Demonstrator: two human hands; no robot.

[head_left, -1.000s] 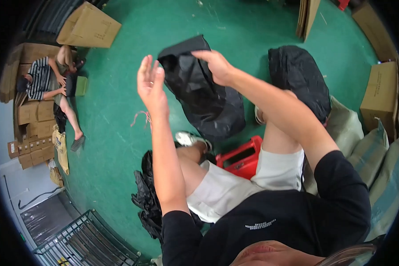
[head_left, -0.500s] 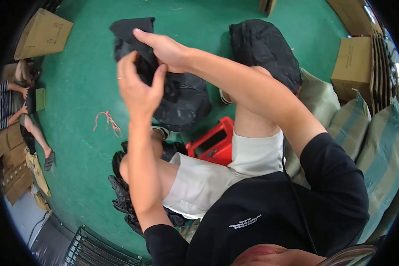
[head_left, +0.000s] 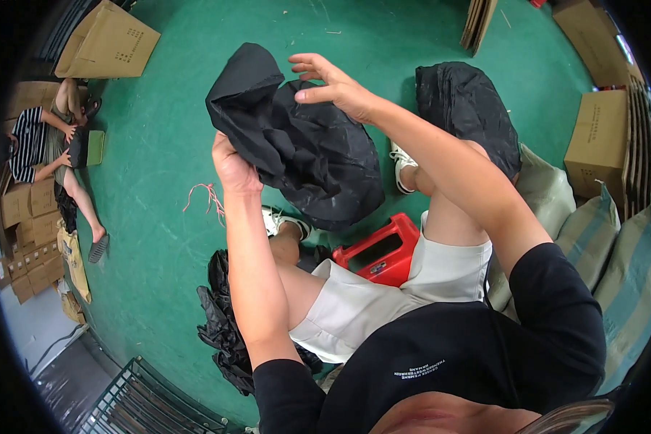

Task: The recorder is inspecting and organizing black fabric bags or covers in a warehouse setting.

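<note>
My left hand point(head_left: 236, 168) is closed on the lower left edge of a black fabric piece point(head_left: 244, 108), its fingertips partly hidden behind the cloth. The cloth opens out in a loose, hood-like fold above that hand. To its right, my right hand point(head_left: 336, 90) is raised with fingers apart, holding nothing. Below and behind the held cloth, a black fabric heap point(head_left: 343, 173) lies on the floor in front of my feet; I cannot tell whether the two are joined.
A folded black bundle point(head_left: 466, 108) lies by my right foot. Between my legs is a red plastic object point(head_left: 394, 260). More black cloth point(head_left: 220, 333) lies by my left leg. Woven sacks point(head_left: 589, 224) and cartons point(head_left: 597, 137) stand right. A seated person point(head_left: 40, 145) is far left.
My right hand has let go of the black cloth and moved right, its fingers spreading. The cloth has opened into a wider fold, still in my left hand. The whole view has shifted slightly.
</note>
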